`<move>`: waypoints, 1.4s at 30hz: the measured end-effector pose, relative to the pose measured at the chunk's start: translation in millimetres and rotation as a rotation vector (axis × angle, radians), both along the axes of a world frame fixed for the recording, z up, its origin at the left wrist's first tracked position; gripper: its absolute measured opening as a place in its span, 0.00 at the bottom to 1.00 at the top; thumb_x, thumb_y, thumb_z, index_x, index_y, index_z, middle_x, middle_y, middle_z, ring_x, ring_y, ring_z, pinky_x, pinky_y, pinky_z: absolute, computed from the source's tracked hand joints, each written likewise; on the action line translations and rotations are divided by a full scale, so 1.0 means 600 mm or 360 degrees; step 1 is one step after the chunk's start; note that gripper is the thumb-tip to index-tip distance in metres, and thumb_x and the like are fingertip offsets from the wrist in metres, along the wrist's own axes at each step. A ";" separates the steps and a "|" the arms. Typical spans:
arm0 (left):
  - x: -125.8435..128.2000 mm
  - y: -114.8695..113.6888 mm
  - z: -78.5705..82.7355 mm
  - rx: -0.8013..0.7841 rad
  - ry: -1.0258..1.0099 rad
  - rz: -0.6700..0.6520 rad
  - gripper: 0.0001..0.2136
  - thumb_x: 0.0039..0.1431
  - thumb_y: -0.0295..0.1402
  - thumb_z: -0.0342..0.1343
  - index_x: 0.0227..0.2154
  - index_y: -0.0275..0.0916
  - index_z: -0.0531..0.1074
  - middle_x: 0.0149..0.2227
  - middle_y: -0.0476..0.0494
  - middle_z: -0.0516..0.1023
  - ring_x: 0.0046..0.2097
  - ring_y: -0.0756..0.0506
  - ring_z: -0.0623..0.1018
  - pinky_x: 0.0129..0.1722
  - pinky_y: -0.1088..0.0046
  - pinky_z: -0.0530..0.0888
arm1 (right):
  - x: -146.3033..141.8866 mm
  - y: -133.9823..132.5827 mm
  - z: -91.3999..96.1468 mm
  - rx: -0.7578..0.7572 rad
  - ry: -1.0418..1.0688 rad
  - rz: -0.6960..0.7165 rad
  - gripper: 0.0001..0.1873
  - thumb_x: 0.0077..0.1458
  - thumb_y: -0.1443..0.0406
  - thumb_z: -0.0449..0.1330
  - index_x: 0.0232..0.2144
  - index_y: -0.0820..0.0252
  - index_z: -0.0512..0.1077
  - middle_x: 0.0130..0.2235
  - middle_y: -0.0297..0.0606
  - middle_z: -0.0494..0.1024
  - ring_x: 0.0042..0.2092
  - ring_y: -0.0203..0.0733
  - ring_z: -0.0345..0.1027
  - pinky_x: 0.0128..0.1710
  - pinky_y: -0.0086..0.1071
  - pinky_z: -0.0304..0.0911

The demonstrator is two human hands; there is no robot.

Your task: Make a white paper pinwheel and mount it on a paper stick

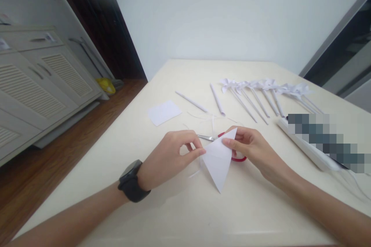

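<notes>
A white paper folded into a triangle point(218, 159) is held up between both hands over the table. My left hand point(178, 154), with a black watch on its wrist, pinches the paper's left corner between thumb and fingers. My right hand point(251, 148) grips the upper right part, its thumb lying on the front face and its fingers behind. Behind the paper lie scissors with red handles point(239, 159); their blades point(206, 137) point left and the rest is partly hidden. Thin paper strips point(213, 123) lie around the scissors.
A flat paper sheet point(164, 112) and two rolled paper sticks point(191, 101) lie beyond my hands. Several paper pinwheels on sticks point(255, 85) lie in a row at the back right. A white box-like object point(304, 144) with a blurred-out top sits at the right.
</notes>
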State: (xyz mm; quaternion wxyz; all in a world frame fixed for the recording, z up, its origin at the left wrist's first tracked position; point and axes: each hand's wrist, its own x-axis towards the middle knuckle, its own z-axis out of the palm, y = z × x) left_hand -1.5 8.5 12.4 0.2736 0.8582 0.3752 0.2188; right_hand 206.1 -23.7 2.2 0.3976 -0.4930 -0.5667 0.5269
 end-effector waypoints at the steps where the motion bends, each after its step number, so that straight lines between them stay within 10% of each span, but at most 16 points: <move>1: 0.000 0.000 0.000 -0.0003 0.0021 -0.0007 0.07 0.55 0.31 0.51 0.24 0.38 0.69 0.29 0.49 0.74 0.32 0.49 0.72 0.34 0.74 0.67 | 0.001 0.001 -0.002 0.0016 0.0001 -0.0029 0.12 0.54 0.58 0.54 0.29 0.63 0.69 0.20 0.30 0.64 0.22 0.30 0.54 0.21 0.25 0.49; 10: -0.002 0.008 0.001 -0.0075 -0.0061 0.0005 0.08 0.55 0.32 0.51 0.23 0.37 0.69 0.29 0.48 0.74 0.33 0.49 0.72 0.33 0.75 0.67 | 0.006 0.002 0.000 -0.0045 0.0135 -0.0016 0.17 0.57 0.55 0.49 0.33 0.62 0.71 0.29 0.37 0.72 0.30 0.36 0.66 0.31 0.29 0.60; 16: -0.006 0.007 -0.003 -0.0195 -0.0183 0.0059 0.10 0.56 0.35 0.50 0.24 0.36 0.69 0.30 0.48 0.74 0.34 0.49 0.72 0.36 0.74 0.68 | -0.005 -0.001 -0.005 -0.0165 0.0046 0.0322 0.15 0.53 0.56 0.55 0.26 0.62 0.71 0.29 0.35 0.71 0.30 0.33 0.63 0.29 0.25 0.57; 42: -0.002 0.003 -0.001 -0.0456 -0.0142 -0.0074 0.09 0.54 0.34 0.51 0.22 0.36 0.68 0.27 0.48 0.72 0.33 0.50 0.71 0.36 0.74 0.68 | 0.006 0.005 -0.020 0.0041 -0.0312 0.0254 0.18 0.56 0.55 0.49 0.24 0.62 0.67 0.28 0.33 0.65 0.24 0.31 0.53 0.22 0.27 0.47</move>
